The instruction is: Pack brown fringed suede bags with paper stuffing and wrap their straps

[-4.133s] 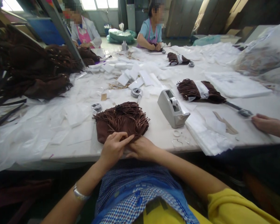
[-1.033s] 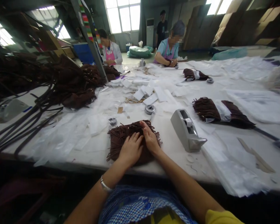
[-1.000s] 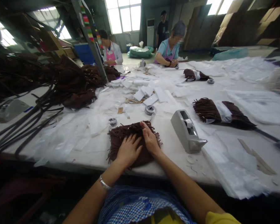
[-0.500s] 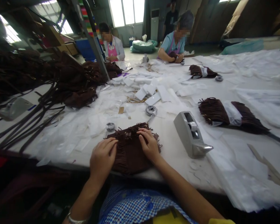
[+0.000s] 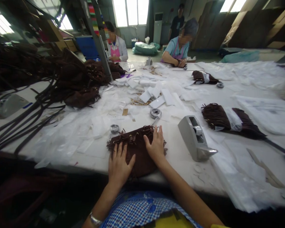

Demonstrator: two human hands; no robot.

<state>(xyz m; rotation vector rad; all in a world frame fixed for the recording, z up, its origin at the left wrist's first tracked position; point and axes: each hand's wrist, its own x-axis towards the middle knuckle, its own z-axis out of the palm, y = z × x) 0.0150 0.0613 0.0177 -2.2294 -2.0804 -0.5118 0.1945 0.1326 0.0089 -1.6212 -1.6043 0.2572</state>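
Note:
A dark brown fringed bag (image 5: 142, 158) lies flat at the near edge of the table, with small metal eyelets along its upper edge. My left hand (image 5: 120, 163) rests on its left side, fingers spread. On the right side of the bag lies my right hand (image 5: 155, 144), also flat with fingers apart. Just beyond the bag are a small wrapped grey coil (image 5: 114, 128) and a larger coil (image 5: 155, 113). A grey tape dispenser (image 5: 194, 137) stands to the right of my right hand.
Wrapped brown fringed bundles (image 5: 234, 120) lie on the right. White packets (image 5: 156, 96) and clear plastic bags (image 5: 68, 133) cover the middle and left. Brown bags with long straps (image 5: 78, 79) are heaped at left, beside a metal post (image 5: 104, 57). Two co-workers (image 5: 177, 47) sit opposite.
My left hand has moved right, from the bag's left edge onto its surface, and spread its fingers. My right hand has opened out flat, its fingers now pointing away from me.

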